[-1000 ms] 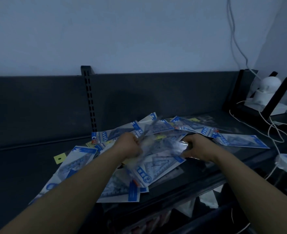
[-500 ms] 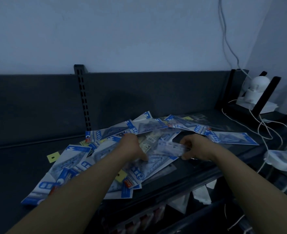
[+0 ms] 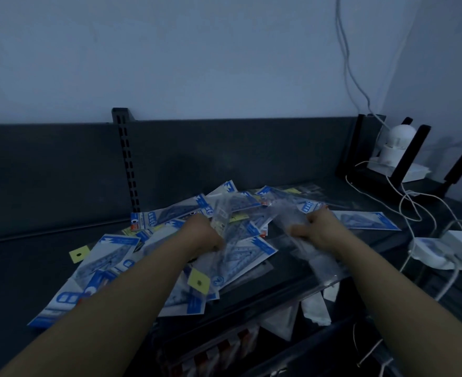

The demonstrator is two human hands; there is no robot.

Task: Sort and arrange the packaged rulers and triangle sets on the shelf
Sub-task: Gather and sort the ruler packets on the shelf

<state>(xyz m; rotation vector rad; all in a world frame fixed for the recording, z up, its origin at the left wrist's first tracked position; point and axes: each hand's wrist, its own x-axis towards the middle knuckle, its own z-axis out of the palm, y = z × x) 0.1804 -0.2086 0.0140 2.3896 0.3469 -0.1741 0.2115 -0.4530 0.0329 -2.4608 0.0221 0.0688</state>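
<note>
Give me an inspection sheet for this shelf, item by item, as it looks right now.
Surface: dark shelf, dimly lit.
Job's things: blue-and-white packets in a loose, overlapping heap, unsorted; lone packet lies apart on the right.
Clutter: yellow tags among the heap.
Grippers: left hand grips a clear packet; right hand grips a blurred packet.
Cables: white cables loop over the shelf's right end; a wall cable runs upward.
Surroundings: white device, white adapter, slotted upright, pale wall.
</note>
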